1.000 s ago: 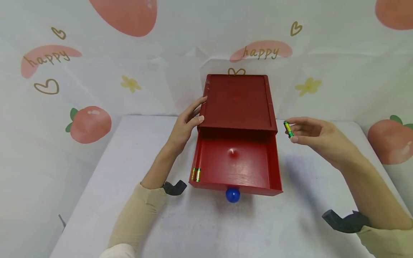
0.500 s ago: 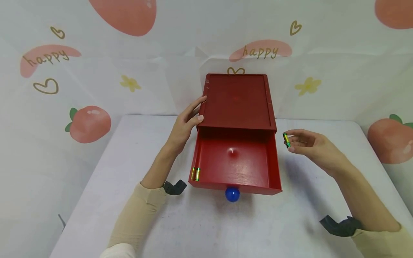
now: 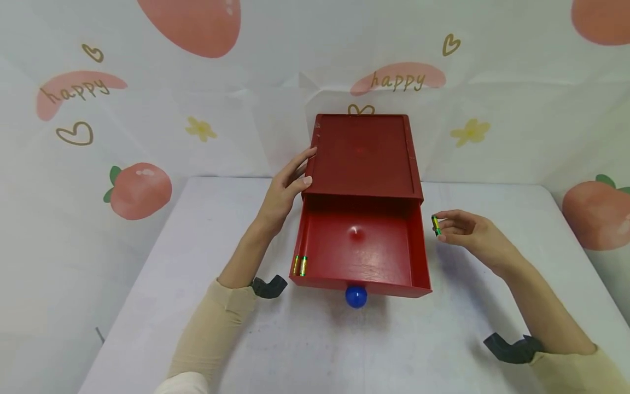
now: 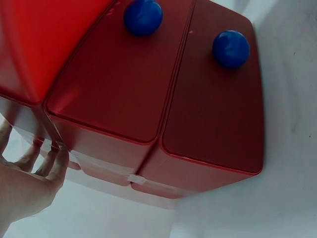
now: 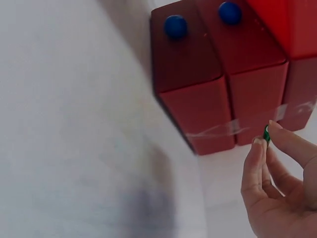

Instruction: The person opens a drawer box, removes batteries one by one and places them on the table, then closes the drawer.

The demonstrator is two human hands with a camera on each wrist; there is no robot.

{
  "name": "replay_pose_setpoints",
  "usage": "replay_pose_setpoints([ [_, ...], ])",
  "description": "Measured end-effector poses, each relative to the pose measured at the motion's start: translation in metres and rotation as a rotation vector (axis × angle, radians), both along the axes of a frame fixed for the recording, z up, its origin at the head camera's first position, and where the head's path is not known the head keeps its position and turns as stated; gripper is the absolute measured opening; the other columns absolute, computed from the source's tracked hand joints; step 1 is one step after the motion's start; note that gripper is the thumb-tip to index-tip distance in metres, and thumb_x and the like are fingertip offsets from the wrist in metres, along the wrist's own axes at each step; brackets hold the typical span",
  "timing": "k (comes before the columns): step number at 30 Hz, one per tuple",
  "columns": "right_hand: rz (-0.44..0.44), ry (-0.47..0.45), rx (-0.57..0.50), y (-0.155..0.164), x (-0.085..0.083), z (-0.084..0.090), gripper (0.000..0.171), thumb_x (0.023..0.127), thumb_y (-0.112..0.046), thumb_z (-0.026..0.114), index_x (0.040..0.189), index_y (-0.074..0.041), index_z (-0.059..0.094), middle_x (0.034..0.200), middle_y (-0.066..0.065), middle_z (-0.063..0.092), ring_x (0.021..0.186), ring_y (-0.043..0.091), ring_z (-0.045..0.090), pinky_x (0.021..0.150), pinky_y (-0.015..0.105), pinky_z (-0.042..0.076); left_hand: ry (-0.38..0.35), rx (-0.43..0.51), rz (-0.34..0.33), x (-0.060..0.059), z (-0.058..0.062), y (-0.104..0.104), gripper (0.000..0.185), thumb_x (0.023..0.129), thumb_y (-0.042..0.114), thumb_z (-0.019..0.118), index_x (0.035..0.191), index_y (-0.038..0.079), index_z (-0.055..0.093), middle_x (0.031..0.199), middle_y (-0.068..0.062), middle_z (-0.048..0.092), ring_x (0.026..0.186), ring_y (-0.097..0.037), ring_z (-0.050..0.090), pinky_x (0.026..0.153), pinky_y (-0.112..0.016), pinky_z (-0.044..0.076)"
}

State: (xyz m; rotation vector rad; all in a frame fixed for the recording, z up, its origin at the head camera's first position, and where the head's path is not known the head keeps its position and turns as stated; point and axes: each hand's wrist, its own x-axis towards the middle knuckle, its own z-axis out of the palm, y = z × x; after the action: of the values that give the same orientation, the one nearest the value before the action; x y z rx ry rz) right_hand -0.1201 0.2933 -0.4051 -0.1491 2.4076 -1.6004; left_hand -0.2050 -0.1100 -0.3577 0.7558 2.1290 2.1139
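Note:
A red drawer cabinet (image 3: 364, 156) stands on the white table (image 3: 305, 345), its top drawer (image 3: 361, 249) pulled out toward me. Two green and yellow batteries (image 3: 299, 266) lie in the drawer's front left corner. My left hand (image 3: 285, 189) holds the cabinet's upper left edge, fingers on the top and thumb on the side; the left hand (image 4: 29, 183) also shows in the left wrist view. My right hand (image 3: 467, 234) pinches a green battery (image 3: 435, 225) just right of the open drawer. That battery (image 5: 266, 134) sits between fingertips beside the cabinet's side (image 5: 223, 106).
A blue knob (image 3: 355, 296) sticks out of the open drawer's front. Two closed lower drawers carry blue knobs (image 4: 142, 16). A strawberry-print backdrop (image 3: 197, 109) rises behind the table. Bare tabletop lies left, right and in front of the cabinet.
My right hand has come down and slightly toward me with the battery, from level with the cabinet top to beside the open drawer's right wall. The left hand has stayed put.

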Motion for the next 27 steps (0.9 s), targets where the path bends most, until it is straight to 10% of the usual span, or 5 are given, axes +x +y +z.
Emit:
replay_pose_setpoints([
  [27,0.110,0.050,0.082,-0.004,-0.005,-0.039,0.039,0.092,-0.005,0.069,0.127,0.006,0.055,0.103,0.018,0.066,0.086,0.019,0.067,0.075,0.024,0.057,-0.059,-0.018,0.026,0.003,0.010,0.004,0.056,0.096,0.028,0.053,0.151,0.021,0.044,0.157,0.006,0.036,0.142,-0.022,0.034,0.111,-0.049,0.036],
])
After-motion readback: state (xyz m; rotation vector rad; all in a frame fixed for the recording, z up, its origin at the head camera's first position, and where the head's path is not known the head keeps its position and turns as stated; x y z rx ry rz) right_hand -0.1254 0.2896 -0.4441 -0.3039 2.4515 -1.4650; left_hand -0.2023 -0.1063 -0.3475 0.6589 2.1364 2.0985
